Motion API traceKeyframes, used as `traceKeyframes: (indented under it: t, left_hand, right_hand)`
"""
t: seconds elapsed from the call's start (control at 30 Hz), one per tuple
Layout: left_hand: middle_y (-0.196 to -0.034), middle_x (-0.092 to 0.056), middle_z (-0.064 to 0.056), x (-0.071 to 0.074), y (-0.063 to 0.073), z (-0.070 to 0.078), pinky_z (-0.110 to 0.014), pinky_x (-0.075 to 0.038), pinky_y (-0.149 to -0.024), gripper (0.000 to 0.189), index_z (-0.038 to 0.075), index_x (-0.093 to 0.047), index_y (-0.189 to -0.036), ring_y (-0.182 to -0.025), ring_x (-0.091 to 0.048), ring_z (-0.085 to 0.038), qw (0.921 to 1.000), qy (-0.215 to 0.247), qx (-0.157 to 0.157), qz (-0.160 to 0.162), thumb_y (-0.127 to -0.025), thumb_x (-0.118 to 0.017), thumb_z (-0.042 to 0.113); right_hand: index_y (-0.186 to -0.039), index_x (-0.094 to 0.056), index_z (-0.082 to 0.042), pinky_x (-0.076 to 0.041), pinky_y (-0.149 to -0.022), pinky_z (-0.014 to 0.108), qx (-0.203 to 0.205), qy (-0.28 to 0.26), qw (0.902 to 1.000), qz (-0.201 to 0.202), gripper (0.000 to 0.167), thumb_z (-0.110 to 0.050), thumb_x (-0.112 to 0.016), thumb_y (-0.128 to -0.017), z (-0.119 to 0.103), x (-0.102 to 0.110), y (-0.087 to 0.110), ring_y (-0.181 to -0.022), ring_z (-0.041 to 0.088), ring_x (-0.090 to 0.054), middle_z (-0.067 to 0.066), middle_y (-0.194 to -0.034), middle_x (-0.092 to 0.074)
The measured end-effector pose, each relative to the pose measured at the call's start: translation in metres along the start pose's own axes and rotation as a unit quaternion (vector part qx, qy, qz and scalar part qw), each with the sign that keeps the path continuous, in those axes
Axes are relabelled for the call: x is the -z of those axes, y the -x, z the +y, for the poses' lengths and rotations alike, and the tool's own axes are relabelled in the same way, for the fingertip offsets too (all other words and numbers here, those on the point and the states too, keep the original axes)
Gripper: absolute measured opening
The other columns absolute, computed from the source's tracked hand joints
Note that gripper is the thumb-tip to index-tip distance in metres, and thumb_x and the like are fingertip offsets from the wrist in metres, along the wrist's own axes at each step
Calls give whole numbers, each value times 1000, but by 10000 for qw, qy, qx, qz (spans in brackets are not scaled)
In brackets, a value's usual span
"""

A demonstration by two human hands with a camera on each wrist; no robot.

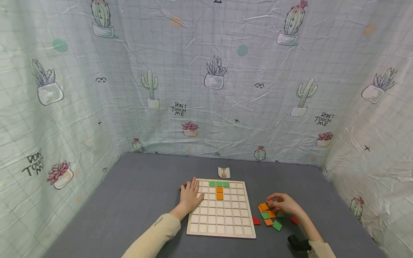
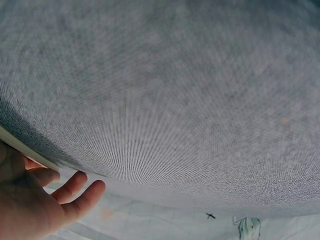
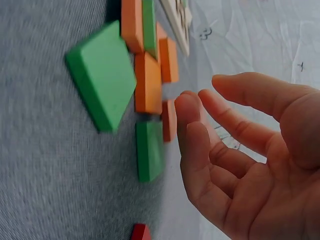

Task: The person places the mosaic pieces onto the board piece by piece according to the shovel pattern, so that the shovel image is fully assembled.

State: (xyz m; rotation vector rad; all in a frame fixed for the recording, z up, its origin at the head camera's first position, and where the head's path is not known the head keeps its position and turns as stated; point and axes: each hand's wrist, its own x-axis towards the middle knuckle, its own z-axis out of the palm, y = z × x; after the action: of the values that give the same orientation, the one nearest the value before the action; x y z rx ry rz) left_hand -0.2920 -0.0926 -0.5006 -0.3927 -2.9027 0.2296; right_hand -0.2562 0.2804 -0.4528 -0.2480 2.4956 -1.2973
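A wooden grid board (image 1: 226,229) lies on the table with three green tiles (image 1: 219,184) in a row near its far edge and two orange tiles (image 1: 219,193) below the middle one. Spread fingers of my left hand (image 1: 190,197) rest on the board's left edge; the left wrist view shows that hand (image 2: 30,205) beside the rim. Over a loose pile right of the board is my right hand (image 1: 285,204), fingers bent and thumb apart. Its fingertips are right by an orange tile (image 3: 169,121) in the right wrist view, where a green tile (image 3: 102,75) lies nearer.
A small pattern card (image 1: 224,172) lies beyond the board. Red tiles lie beside the board (image 1: 256,221) and near the right wrist (image 1: 294,220). A cactus-print curtain (image 1: 206,100) surrounds the grey table (image 1: 135,200).
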Motion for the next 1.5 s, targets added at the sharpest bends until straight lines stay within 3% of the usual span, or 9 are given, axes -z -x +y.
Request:
traceKeyframes:
  t: [0.37,0.67,0.83,1.07,1.5]
  left_hand:
    - [-142,-35,-8,1,-1,1,-49,-37,-75,60,11,-38,-136,-110,-43,-30,9999,-110,-35,55,-91,-34,51]
    - [-143,-33,-9,1,0,1,-49,-38,-77,61,11,-36,-137,-111,-42,-31,10000,-33,-10,-32,-92,-33,51]
    - [-144,-32,-8,0,0,1,-49,-38,-77,61,11,-34,-138,-111,-42,-31,10000,-72,-5,-61,-92,-32,51]
    - [-144,-33,-8,0,1,1,-49,-38,-77,61,11,-35,-138,-110,-42,-31,10000,-72,-18,-31,-92,-32,52]
    - [-144,-32,-8,0,-1,1,-50,-37,-76,61,11,-34,-138,-111,-42,-31,10000,-12,13,-70,-92,-32,51]
  right_hand:
    - [-112,-53,9,-40,-50,27,88,138,9987,-480,36,-10,-60,-82,8,5,-11,-59,11,-49,11,-81,-64]
    - [-105,-62,-1,-34,-46,25,-354,643,9972,-144,32,-6,-67,-73,0,-2,-14,-48,10,-39,1,-63,-54]
    - [-100,-65,-3,-31,-47,24,-372,944,9948,30,31,0,-65,-69,-2,-8,-16,-45,10,-32,1,-59,-51]
    - [-90,-66,-7,-37,-50,28,-478,1144,9914,429,26,-1,-71,-65,-4,-13,-18,-54,14,-43,5,-69,-55]
    - [-93,-63,1,-40,-49,29,-122,687,9975,49,27,-11,-72,-71,2,-7,-18,-52,12,-46,1,-65,-57]
